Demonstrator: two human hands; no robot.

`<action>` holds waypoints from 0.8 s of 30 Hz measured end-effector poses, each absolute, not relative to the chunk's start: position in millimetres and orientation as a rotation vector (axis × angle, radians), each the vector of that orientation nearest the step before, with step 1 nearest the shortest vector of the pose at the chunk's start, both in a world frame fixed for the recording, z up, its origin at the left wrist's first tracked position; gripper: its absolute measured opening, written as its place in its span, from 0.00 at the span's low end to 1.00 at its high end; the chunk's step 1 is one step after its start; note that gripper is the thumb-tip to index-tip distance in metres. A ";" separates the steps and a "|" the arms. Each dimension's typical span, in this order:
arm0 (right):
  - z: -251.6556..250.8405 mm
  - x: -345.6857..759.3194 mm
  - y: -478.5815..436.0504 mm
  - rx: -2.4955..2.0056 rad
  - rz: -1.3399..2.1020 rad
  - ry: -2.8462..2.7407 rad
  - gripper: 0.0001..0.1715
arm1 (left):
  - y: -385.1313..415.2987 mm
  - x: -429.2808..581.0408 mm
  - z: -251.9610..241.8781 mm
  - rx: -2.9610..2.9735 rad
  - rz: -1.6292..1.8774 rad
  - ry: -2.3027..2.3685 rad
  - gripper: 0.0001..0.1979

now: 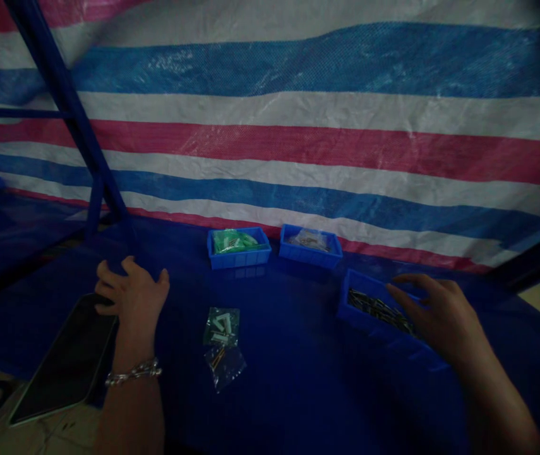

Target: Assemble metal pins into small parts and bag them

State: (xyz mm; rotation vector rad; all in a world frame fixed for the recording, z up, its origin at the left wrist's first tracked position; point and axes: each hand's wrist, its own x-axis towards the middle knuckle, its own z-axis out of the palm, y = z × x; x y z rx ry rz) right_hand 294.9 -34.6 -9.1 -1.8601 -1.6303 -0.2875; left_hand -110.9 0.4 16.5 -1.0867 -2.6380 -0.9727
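1. Nearest us, pale floor tiles [75, 430] showed below the edge of a smooth blue tabletop [298, 398].
2. At its left edge we saw a dark flat device [71, 357], its long axis running from near left to far right; our left hand [132, 291] was spread over its far end, holding nothing.
3. Mid-table, two small clear bags overlapped: the nearer [225, 370] held slim gold pieces slanting far right, the farther [222, 325] white ones.
4. On the right, our right hand [444, 316] curved over a blue bin [369, 323] of slender metal pieces [378, 309]; we could not tell whether it gripped any. The bin's long axis ran from far left to near right.
5. Beyond, two bagged-part bins [241, 259] stood before a striped sheet [298, 145].
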 end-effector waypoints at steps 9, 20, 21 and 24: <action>-7.1 277.8 -33.3 -1.927 -0.126 -1.648 0.19 | 5.9 -113.4 14.7 -1.075 -0.941 -2.754 0.32; -12.6 186.5 -46.7 -1.494 0.042 -1.926 0.08 | 5.4 -91.7 13.2 -2.542 -0.609 -2.250 0.12; -14.5 181.1 -48.0 -1.461 0.077 -1.957 0.08 | 4.7 -93.0 11.8 -2.672 -0.567 -2.221 0.12; -19.6 173.0 -49.8 -1.399 0.163 -2.030 0.08 | 2.8 -97.2 8.6 -2.817 -0.534 -2.249 0.13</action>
